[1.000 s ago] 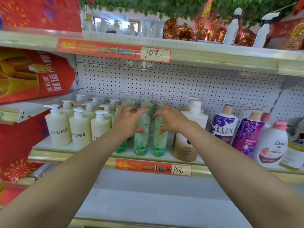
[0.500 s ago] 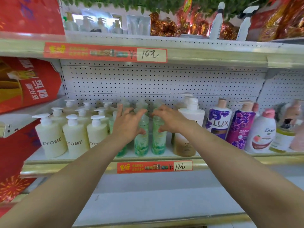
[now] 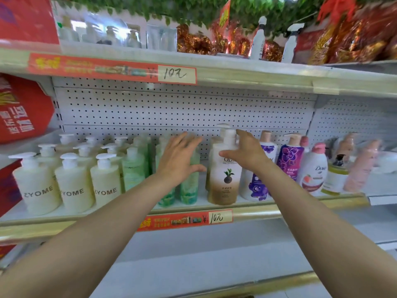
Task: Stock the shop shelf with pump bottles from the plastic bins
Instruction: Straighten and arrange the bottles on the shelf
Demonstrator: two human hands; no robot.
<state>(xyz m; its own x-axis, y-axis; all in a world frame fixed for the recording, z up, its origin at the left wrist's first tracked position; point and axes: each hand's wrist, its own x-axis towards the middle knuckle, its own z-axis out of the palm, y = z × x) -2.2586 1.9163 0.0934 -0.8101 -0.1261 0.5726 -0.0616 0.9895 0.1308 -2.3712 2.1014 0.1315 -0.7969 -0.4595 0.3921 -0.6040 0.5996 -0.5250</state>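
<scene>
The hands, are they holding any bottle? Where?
Neither grips fully. The left hand lies open against a green bottle; the right hand touches the brown Olay bottle's shoulder.

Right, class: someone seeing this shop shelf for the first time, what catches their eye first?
Two bare arms reach in, the left hand spread on the green bottles mid-shelf, the right hand at the brown-and-white Olay pump bottle. Left stand cream ZYOME bottles; a red price strip marks the shelf above.

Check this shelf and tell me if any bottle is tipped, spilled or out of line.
Nothing stands out. The cream ZYOME bottles, green bottles and Olay bottle all stand upright, with no spill visible. The far-right bottles are too blurred to judge.
</scene>
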